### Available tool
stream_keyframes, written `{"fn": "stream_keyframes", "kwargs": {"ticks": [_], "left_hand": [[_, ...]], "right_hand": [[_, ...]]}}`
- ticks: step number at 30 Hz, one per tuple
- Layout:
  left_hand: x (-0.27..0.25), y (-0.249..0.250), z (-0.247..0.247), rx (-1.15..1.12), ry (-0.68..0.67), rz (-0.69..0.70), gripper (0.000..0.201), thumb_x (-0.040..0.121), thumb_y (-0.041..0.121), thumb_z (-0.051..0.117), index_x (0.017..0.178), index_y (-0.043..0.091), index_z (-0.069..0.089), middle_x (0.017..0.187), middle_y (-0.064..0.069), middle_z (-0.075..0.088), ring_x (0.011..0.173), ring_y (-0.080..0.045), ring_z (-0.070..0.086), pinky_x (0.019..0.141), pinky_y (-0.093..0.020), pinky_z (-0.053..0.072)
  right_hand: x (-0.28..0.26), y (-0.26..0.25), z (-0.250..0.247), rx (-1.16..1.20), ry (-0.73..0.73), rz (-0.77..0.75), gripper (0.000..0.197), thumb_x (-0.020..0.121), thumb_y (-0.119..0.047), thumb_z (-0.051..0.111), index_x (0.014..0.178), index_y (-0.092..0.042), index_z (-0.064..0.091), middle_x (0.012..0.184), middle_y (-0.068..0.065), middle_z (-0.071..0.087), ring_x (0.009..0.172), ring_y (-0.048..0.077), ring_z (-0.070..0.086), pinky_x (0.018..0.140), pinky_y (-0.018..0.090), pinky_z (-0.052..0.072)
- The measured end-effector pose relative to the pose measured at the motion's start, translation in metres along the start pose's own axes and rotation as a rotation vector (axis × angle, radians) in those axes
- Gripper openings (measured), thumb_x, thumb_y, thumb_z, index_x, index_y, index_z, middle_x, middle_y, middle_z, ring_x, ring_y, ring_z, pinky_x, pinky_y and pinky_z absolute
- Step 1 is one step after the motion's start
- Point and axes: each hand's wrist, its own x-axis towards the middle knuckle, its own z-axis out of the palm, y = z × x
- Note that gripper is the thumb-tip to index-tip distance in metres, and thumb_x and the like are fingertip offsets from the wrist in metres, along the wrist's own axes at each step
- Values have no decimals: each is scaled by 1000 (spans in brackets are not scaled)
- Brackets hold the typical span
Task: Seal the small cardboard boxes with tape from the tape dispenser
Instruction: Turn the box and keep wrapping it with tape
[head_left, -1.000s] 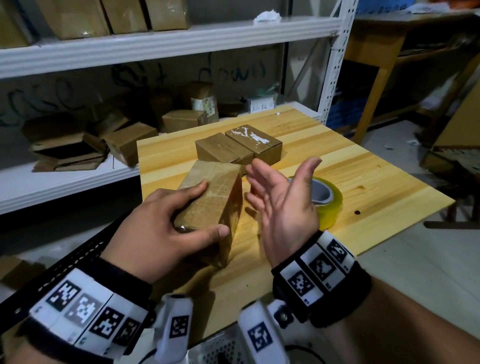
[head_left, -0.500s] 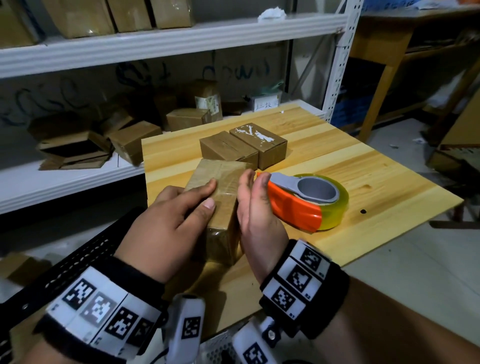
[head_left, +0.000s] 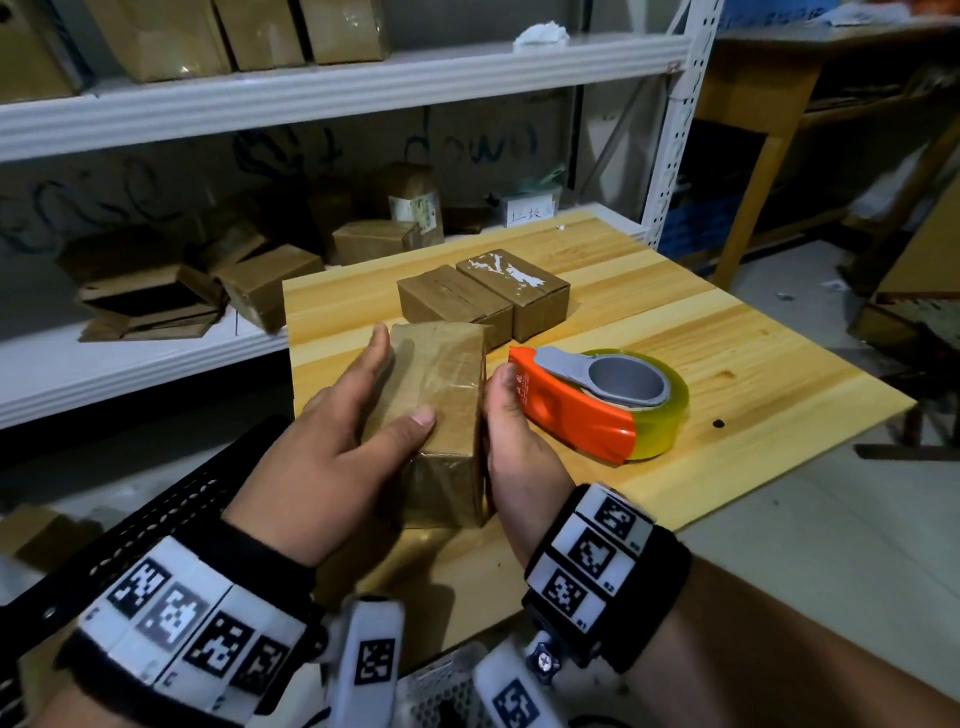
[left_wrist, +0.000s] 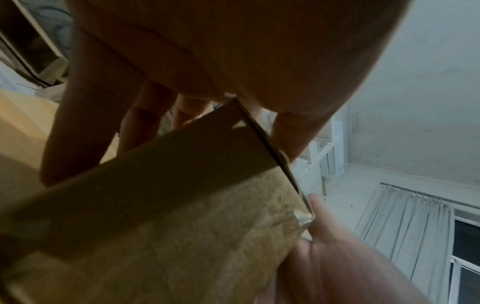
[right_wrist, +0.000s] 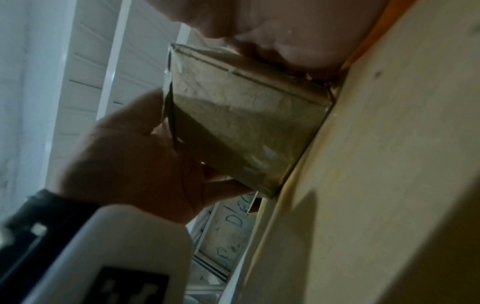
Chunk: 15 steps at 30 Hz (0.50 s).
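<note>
A small cardboard box (head_left: 441, 395) wrapped in clear tape stands on the wooden table (head_left: 753, 332) in front of me. My left hand (head_left: 353, 431) grips it, thumb across the top and fingers down its left side. My right hand (head_left: 514, 436) presses flat against the box's right side, its fingers hidden between box and dispenser. The orange tape dispenser (head_left: 582, 410) with its yellowish roll lies just right of that hand. In the left wrist view the box (left_wrist: 182, 226) fills the lower frame under my fingers (left_wrist: 78, 133). The right wrist view shows the box's taped end (right_wrist: 246, 123).
Two more small boxes (head_left: 452, 301) (head_left: 519, 286) sit side by side behind the held one. A white metal shelf (head_left: 156, 353) to the left carries several boxes and flattened cardboard. The table's right half is bare wood up to its edge.
My right hand, raised and spread a second ago, has come down against the box's right side, uncovering the dispenser. The left hand has shifted its grip and the box now stands squarer.
</note>
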Motion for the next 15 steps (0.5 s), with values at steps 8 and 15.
{"fn": "stream_keyframes", "kwargs": {"ticks": [8, 15], "left_hand": [[1, -2, 13, -179, 30, 51, 75, 88, 66, 49, 157, 41, 34, 146, 23, 35, 142, -1, 31, 124, -35, 24], [-1, -2, 17, -220, 68, 74, 77, 84, 66, 37, 156, 40, 35, 146, 22, 37, 140, 1, 32, 116, -23, 28]], "right_hand": [[1, -2, -3, -163, -101, -289, 85, 68, -105, 27, 132, -61, 61, 156, -13, 54, 149, 10, 44, 128, 49, 27], [4, -4, -11, -263, -102, -332, 93, 72, -103, 17, 130, -50, 67, 138, -17, 68, 134, 4, 58, 121, 45, 40]]}}
